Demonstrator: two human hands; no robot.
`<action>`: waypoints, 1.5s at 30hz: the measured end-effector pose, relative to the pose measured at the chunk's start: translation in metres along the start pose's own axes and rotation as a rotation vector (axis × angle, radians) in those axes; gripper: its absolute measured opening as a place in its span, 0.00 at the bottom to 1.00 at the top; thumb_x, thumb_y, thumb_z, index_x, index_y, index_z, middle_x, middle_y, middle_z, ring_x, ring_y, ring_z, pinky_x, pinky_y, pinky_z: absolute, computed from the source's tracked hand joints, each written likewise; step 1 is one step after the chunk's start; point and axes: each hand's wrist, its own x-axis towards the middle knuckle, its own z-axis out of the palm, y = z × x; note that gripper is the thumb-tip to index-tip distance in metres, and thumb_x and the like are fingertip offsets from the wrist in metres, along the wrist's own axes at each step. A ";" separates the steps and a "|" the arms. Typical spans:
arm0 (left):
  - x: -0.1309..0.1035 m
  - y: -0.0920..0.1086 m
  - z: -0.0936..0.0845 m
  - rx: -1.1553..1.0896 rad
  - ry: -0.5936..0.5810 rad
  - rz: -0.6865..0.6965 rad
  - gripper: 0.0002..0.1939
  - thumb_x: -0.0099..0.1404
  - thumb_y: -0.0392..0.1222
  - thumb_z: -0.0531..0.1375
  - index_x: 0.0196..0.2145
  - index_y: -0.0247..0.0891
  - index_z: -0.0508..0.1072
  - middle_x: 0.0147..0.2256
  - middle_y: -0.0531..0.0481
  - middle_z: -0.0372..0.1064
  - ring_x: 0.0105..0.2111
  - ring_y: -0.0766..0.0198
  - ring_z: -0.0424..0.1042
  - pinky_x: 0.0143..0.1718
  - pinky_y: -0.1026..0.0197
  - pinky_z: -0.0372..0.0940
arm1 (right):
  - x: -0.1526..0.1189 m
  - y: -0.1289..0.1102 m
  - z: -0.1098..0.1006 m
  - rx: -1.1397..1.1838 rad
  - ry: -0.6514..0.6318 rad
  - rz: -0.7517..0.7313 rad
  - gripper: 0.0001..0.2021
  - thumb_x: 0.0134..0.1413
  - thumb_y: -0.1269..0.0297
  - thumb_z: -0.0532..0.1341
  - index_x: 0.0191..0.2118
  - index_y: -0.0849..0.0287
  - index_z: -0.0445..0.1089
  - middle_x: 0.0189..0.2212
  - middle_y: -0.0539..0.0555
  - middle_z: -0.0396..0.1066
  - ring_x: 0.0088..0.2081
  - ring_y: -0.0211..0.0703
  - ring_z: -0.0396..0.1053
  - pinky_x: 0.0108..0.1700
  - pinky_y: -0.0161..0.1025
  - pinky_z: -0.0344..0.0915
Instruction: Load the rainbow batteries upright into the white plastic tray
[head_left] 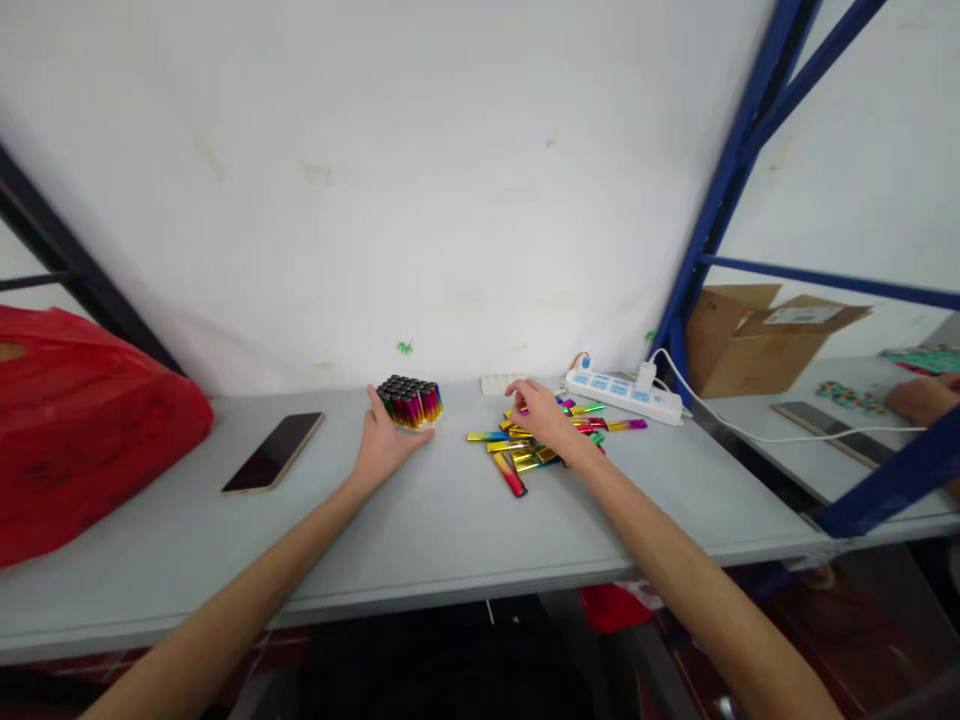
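Observation:
My left hand point(381, 440) is spread against the left and front sides of a block of slim, shiny tubes point(411, 404) standing upright, packed close together. Their tops are black, and the sides run from purple and red to gold. Thumb and index finger are stretched apart along the block; the other fingers are partly hidden. Over a loose pile of flat-lying, shiny multicoloured sticks point(510, 446), my right hand point(541, 408) has its fingers bent down and drawn together. What lies between these fingertips is too small to make out.
A phone point(274, 453) lies left of my left hand, near a red plastic bag point(90, 430). A white power strip point(622, 393) and a small white block point(495, 384) sit by the wall. Beyond the blue frame point(720, 200) are a cardboard box point(750, 345) and another person's hand point(922, 398).

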 end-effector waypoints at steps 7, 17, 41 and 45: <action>-0.002 0.014 -0.003 -0.036 -0.053 0.037 0.71 0.48 0.54 0.72 0.70 0.24 0.27 0.62 0.22 0.56 0.62 0.34 0.60 0.61 0.40 0.59 | 0.000 0.004 -0.003 -0.020 0.029 0.046 0.08 0.48 0.79 0.59 0.33 0.59 0.66 0.33 0.52 0.67 0.35 0.40 0.65 0.40 0.37 0.61; -0.031 0.019 -0.024 -0.162 -0.236 0.359 0.69 0.48 0.49 0.72 0.71 0.35 0.28 0.66 0.30 0.53 0.63 0.39 0.61 0.63 0.39 0.59 | -0.001 0.005 -0.007 0.009 0.086 0.085 0.06 0.47 0.77 0.60 0.30 0.59 0.66 0.31 0.52 0.70 0.35 0.41 0.66 0.41 0.37 0.61; -0.007 0.066 -0.005 -0.405 -0.447 0.592 0.63 0.51 0.48 0.71 0.72 0.40 0.34 0.63 0.35 0.57 0.63 0.43 0.60 0.66 0.40 0.51 | 0.001 0.018 -0.008 0.053 0.185 0.044 0.07 0.52 0.69 0.67 0.31 0.59 0.66 0.29 0.51 0.68 0.33 0.41 0.67 0.39 0.38 0.64; -0.006 0.064 0.006 -0.532 -0.469 0.542 0.62 0.53 0.50 0.71 0.72 0.40 0.36 0.66 0.36 0.53 0.65 0.44 0.56 0.67 0.41 0.51 | -0.001 0.016 -0.004 0.143 0.239 0.028 0.09 0.58 0.63 0.65 0.42 0.59 0.68 0.38 0.54 0.68 0.37 0.41 0.69 0.43 0.40 0.68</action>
